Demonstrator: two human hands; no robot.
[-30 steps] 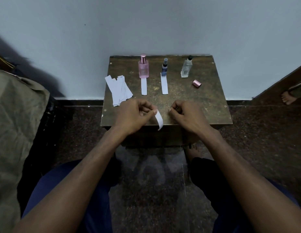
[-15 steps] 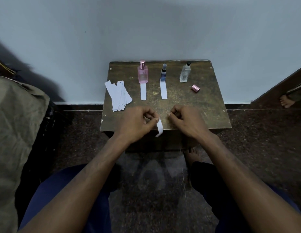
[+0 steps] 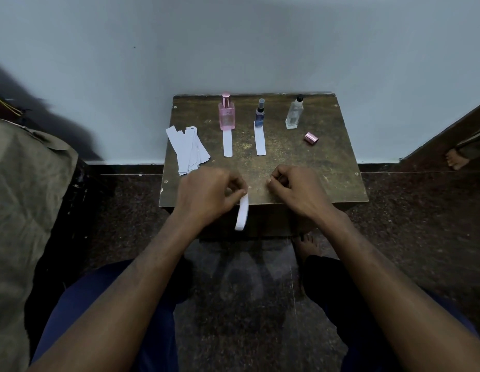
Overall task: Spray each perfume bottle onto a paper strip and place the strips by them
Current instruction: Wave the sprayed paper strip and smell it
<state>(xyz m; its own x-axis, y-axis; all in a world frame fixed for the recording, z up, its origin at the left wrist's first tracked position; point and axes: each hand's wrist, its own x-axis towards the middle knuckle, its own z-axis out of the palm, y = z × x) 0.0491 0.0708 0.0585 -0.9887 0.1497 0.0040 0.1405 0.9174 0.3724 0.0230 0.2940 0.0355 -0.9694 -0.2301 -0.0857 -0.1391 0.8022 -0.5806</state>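
Three perfume bottles stand along the back of a small wooden table (image 3: 327, 167): a pink bottle (image 3: 227, 114), a small blue bottle (image 3: 259, 114) and a clear bottle (image 3: 294, 114). One paper strip (image 3: 227, 143) lies in front of the pink bottle, another strip (image 3: 259, 142) in front of the blue one. My left hand (image 3: 206, 196) pinches a white paper strip (image 3: 242, 213) that hangs over the table's front edge. My right hand (image 3: 294, 187) rests beside it with curled fingers, holding nothing.
A stack of spare strips (image 3: 186, 150) lies at the table's left side. A pink cap (image 3: 311, 138) lies near the clear bottle. A cloth-covered object (image 3: 21, 210) stands at the left, and another person's bare foot (image 3: 456, 159) shows at the right.
Both hands have stayed at the table's front edge. The strip in my left hand now hangs more straight down. The camera has tilted slightly.
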